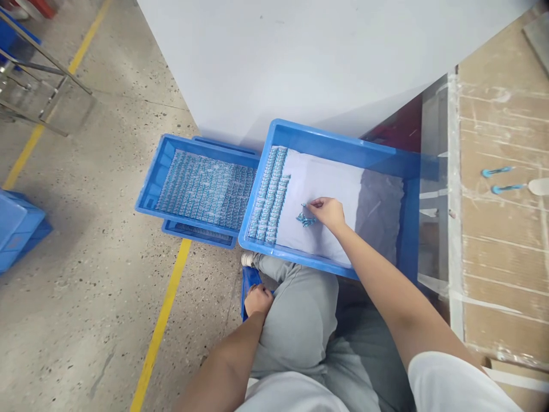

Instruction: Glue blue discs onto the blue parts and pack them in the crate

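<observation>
- Head camera, clock directions taken from its middle: at nine o'clock, by the edge, we see blue crates [19,226].
- Nearer in at nine, a filled tray [149,173] carries close-set rows of small blue-and-white pieces [201,189].
- At six, our left hand [259,298] rests against our grey trouser leg [300,312], fingers curled; we cannot tell how tightly, or whether they hold anything.
- About the middle, ordered rows [269,197] line the nine o'clock side of our large blue bin [343,138]; the rightmost row stops short at its twelve o'clock end.
- Toward four, a small loose pile [307,220] lies on the bin's white sheet [323,174], apart from the rows.
- At three, our right hand [328,210] is beside the pile, thumb and finger nearly together; we cannot tell whether they pinch a piece.
- Farther out at three, two slim blue objects [493,172] lie on a cardboard-covered table [501,257].
</observation>
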`<move>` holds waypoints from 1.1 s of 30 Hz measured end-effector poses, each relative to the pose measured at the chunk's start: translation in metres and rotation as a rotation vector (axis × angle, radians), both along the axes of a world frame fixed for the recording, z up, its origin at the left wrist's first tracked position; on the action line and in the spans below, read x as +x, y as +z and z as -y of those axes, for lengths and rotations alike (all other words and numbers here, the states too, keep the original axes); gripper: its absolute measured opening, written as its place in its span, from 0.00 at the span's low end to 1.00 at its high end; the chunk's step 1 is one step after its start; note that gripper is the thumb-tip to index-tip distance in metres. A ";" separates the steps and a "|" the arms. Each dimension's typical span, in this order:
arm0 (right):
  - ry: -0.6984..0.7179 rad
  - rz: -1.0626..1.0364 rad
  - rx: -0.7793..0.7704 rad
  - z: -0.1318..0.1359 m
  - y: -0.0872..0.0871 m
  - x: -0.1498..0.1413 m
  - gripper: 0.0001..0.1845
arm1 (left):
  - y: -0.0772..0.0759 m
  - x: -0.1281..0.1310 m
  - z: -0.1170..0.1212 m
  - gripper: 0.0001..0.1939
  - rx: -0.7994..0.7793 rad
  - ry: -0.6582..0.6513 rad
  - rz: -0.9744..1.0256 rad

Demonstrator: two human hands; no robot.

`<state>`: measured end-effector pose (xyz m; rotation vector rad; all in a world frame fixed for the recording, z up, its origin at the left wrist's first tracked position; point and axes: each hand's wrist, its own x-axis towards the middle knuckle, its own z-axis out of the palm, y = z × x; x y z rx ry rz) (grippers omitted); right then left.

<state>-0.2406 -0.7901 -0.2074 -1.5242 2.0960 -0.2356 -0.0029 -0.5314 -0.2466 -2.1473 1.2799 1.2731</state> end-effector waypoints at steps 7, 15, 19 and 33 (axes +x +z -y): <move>-0.015 -0.032 0.005 -0.011 -0.001 0.001 0.14 | -0.003 0.000 -0.002 0.15 0.024 -0.019 -0.015; -0.066 0.070 0.030 -0.003 -0.006 0.000 0.11 | -0.004 0.000 -0.004 0.14 0.008 -0.002 -0.020; -0.044 0.070 0.014 0.002 -0.007 -0.001 0.11 | -0.009 0.000 -0.006 0.13 0.002 0.014 -0.015; -0.054 -0.043 -0.049 0.064 -0.004 -0.004 0.11 | -0.019 0.001 -0.010 0.14 -0.021 -0.002 -0.006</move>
